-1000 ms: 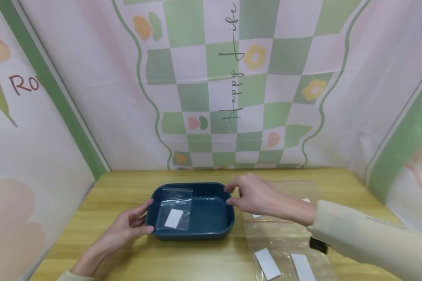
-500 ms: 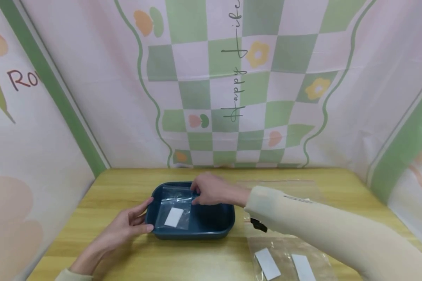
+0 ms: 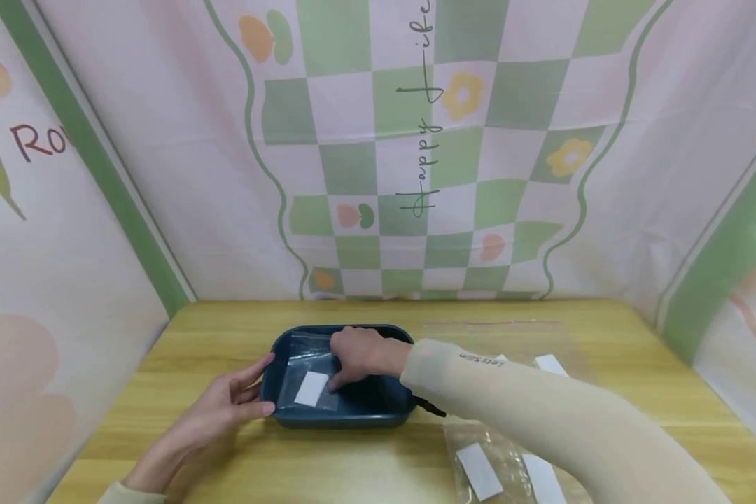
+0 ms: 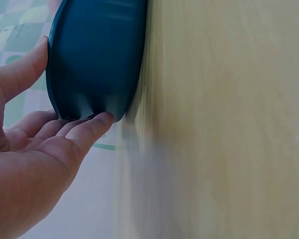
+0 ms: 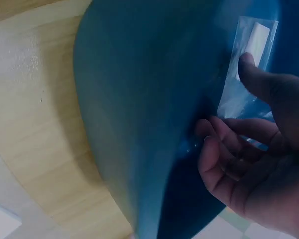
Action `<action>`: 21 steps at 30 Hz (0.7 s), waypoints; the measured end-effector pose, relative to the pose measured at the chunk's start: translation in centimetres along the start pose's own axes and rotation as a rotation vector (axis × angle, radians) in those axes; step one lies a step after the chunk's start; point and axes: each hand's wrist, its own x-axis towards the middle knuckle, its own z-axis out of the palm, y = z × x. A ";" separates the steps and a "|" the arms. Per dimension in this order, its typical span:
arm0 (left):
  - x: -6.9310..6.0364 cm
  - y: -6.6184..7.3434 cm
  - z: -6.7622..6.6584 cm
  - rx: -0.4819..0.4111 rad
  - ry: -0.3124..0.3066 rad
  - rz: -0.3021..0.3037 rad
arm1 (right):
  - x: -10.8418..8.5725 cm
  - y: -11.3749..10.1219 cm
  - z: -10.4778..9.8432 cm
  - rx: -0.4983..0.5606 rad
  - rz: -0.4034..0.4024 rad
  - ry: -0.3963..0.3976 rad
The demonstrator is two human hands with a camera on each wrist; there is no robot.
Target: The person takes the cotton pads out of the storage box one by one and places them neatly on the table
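Note:
A dark blue rectangular tray (image 3: pixel 340 422) sits on the wooden table. Inside its left part lies a small clear zip bag (image 3: pixel 295 364) with a white rectangular piece (image 3: pixel 311 389) in it. My left hand (image 3: pixel 220 404) holds the tray's left end, thumb at the near corner and fingers toward the far one. In the left wrist view, that hand's fingers press against the tray wall (image 4: pixel 97 59). My right hand (image 3: pixel 358 355) is down in the tray at the bag's right edge. The right wrist view has its thumb over the bag (image 5: pixel 233 92) and its fingers loosely curled beside it.
Right of the tray, large clear plastic bags (image 3: pixel 466 437) lie flat, with several white rectangular pieces (image 3: pixel 479 472) on or in them. My right forearm crosses above them. A patterned cloth wall (image 3: pixel 409 252) stands behind the table (image 3: pixel 214 336), with more cloth at both sides.
My right hand has moved left from the tray's right rim to the small bag and lowered into the tray. The left hand, tray and bag have stayed in place.

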 end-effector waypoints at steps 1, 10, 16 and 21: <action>0.0 0.0 0.0 -0.001 0.000 0.000 | 0.0 -0.1 0.1 -0.002 0.012 0.001; 0.0 -0.2 0.0 -0.003 -0.005 0.031 | -0.1 0.3 0.9 0.053 0.036 0.055; 0.0 -0.2 0.0 0.006 -0.023 0.047 | -0.1 0.8 0.9 0.065 0.028 0.083; -0.1 -0.2 0.1 0.007 -0.019 0.047 | 0.1 1.0 1.1 0.088 0.016 0.092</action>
